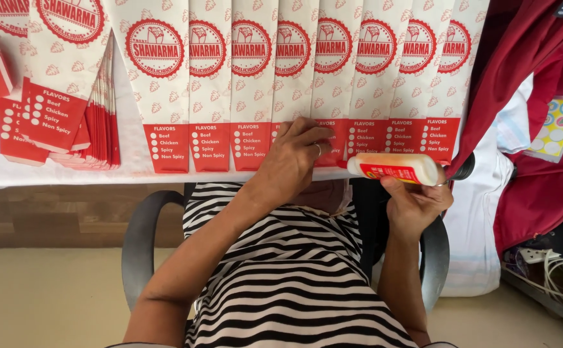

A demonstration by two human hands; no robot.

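Glue bottle (pixel 394 168), white with a red label, lies sideways in the right hand (pixel 415 205), whose grip is wrapped around it just off the worktop (pixel 56 171) edge. The left hand (pixel 294 158) presses its fingertips (pixel 317 134) on the red lower flaps of overlapped paper sleeves (pixel 294 84) fanned in a row. Folded sleeves (pixel 69 122) sit stacked at left, seemingly finished; the fanned row appears mid-gluing.

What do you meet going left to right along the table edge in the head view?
Stack of folded red and white paper sleeves → fanned row of flat paper sleeves → left hand pressing on the row → glue bottle held sideways in the right hand → red cloth → sticker sheet.
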